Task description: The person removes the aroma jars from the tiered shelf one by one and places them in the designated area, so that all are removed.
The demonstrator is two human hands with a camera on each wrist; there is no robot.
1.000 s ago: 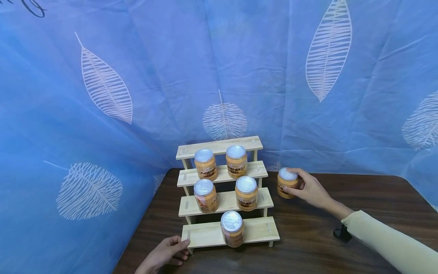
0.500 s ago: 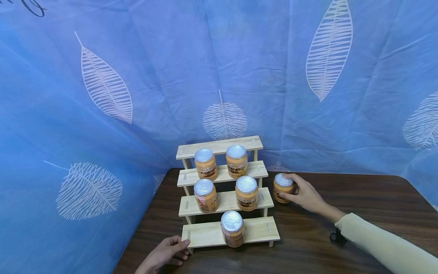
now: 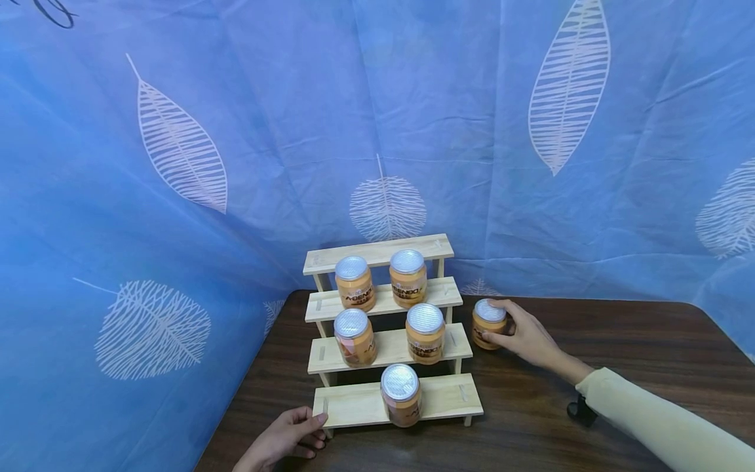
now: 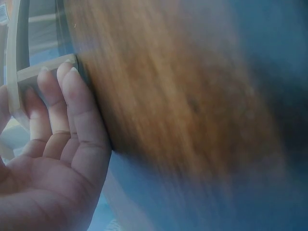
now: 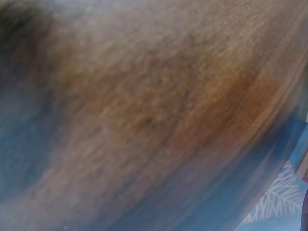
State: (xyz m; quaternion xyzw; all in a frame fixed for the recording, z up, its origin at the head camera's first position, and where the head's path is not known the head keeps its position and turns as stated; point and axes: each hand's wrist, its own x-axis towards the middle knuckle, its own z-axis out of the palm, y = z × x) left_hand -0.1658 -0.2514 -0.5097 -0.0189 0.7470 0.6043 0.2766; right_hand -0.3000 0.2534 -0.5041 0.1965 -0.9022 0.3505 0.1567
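A tiered wooden display rack point(image 3: 356, 404) stands on the dark wood table, with several orange, silver-lidded jars on its steps. One such jar point(image 3: 403, 394) is on the lowest step. At that step's left end, my left hand point(image 3: 286, 435) grips the board's corner, thumb on top. In the left wrist view, the left fingers point(image 4: 79, 108) lie against the rack's end support point(image 4: 45, 67). Right of the rack, my right hand point(image 3: 531, 334) holds another jar point(image 3: 488, 324) between thumb and fingers. Whether that jar touches the table is unclear. The right wrist view shows mostly blurred table.
Two jars stand on the second step point(image 3: 383, 347) and two on the third point(image 3: 383, 300). The top step point(image 3: 379, 253) bears nothing. A blue leaf-patterned cloth point(image 3: 283, 131) hangs behind and left of the table point(image 3: 637, 341).
My right hand has brought the jar slightly left and nearer to me, closer to the rack, then stayed almost still for the last half second. My left hand has not moved.
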